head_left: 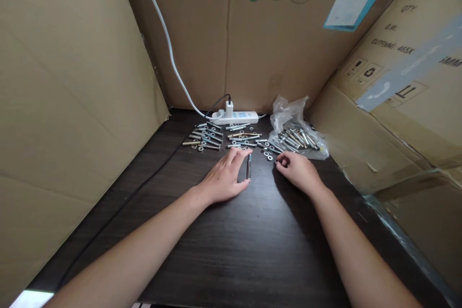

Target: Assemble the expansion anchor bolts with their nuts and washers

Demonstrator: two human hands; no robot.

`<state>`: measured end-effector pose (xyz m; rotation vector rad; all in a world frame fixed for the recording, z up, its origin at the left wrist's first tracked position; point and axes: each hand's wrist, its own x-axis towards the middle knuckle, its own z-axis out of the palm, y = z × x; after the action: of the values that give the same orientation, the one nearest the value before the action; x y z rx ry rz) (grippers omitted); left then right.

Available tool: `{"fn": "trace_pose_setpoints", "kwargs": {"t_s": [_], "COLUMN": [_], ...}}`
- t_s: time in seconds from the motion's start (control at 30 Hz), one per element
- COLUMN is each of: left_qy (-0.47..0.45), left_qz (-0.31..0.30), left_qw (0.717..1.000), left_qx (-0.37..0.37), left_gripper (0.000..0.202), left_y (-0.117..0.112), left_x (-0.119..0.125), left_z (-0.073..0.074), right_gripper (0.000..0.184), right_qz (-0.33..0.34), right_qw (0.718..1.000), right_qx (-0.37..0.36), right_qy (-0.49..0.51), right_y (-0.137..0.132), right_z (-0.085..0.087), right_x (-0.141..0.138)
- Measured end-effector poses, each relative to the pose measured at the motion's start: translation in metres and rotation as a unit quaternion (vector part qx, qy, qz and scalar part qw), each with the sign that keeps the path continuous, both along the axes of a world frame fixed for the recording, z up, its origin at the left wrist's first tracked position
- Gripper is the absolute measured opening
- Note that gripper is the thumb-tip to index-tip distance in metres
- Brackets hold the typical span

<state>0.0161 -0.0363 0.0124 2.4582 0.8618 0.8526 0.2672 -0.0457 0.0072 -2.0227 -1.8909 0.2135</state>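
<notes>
Standing upright in the left grip (225, 175), a bolt (249, 168) is pinched between the thumb at its lower end and a fingertip at its top, over the tabletop (252, 250). The right grip (299, 171) has its fingers curled in, with a small ring (276, 161) at the tips; I cannot tell whether it is held or merely touched. Loose nuts (266, 154) lie just beyond, between the two grips. Farther back, rows of bolts (212, 140) lie in front of a white power strip (238, 118), and a clear plastic bag (288, 110) with more bolts (299, 138) sits behind the right grip. A black cable (155, 172) crosses the tabletop on the left, and cardboard boxes (195, 33) wall in the back and both sides
</notes>
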Motion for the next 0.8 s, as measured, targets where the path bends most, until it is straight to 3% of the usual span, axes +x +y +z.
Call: {"fn": "trace_pose_setpoints", "kwargs": {"t_s": [0.17, 0.3, 0.4, 0.53, 0.67, 0.8], "left_qy": [0.016, 0.020, 0.032, 0.044, 0.055, 0.051], "left_qz": [-0.002, -0.019, -0.059, -0.083, -0.070, -0.059], "left_qw": [1.000, 0.999, 0.997, 0.995, 0.995, 0.996], "left_qx": [-0.011, -0.019, -0.024, -0.034, -0.034, -0.034], "left_gripper": [0.070, 0.071, 0.070, 0.072, 0.073, 0.069], "left_y": [-0.001, -0.004, -0.007, -0.009, -0.008, -0.007], "left_x": [0.000, 0.001, 0.002, 0.003, 0.003, 0.005], "left_z": [0.001, 0.004, 0.006, 0.009, 0.007, 0.004], "right_gripper": [0.010, 0.018, 0.024, 0.027, 0.029, 0.027], "right_qz": [0.014, 0.061, 0.079, 0.039, 0.030, 0.044], "right_qw": [0.999, 0.984, 0.946, 0.892, 0.850, 0.829], "right_qx": [0.012, 0.087, 0.102, 0.040, 0.006, -0.009], "right_qy": [0.032, 0.143, 0.297, 0.448, 0.526, 0.557], "right_y": [0.000, -0.006, -0.014, -0.020, -0.019, -0.018], "right_z": [-0.002, 0.004, 0.010, 0.011, 0.007, 0.004], "right_x": [-0.002, -0.017, -0.037, -0.055, -0.059, -0.062]}}
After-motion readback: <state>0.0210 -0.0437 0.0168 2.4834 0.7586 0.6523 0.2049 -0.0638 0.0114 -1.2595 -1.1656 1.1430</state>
